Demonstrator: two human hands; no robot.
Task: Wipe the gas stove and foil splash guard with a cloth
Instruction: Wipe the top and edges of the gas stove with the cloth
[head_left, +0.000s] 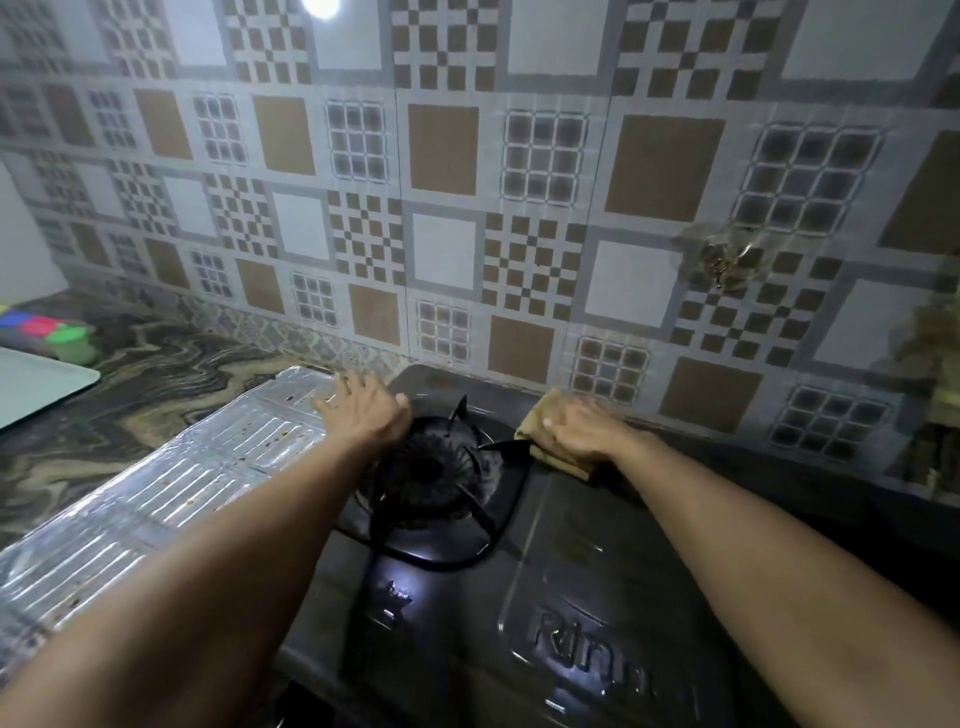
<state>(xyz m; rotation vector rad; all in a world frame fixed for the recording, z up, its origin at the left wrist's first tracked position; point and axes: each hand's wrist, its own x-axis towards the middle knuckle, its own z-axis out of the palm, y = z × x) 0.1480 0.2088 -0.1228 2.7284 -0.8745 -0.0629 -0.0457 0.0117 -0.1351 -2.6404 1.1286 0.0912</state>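
Note:
A black gas stove (587, 582) fills the lower middle, with its burner and pan support (441, 467) near the back left. A silver foil splash guard (171, 478), speckled with stains, lies flat to the stove's left. My left hand (363, 410) rests with straight fingers on the guard's far corner at the stove's edge. My right hand (576, 426) presses a tan cloth (558, 460) flat on the stove's back top, right of the burner.
A patterned tile wall (467, 208) rises right behind the stove. The marbled counter (130, 389) extends left, with a pale board (36, 384) and coloured sponges (52, 332) at the far left. Dark clutter stands at the right edge.

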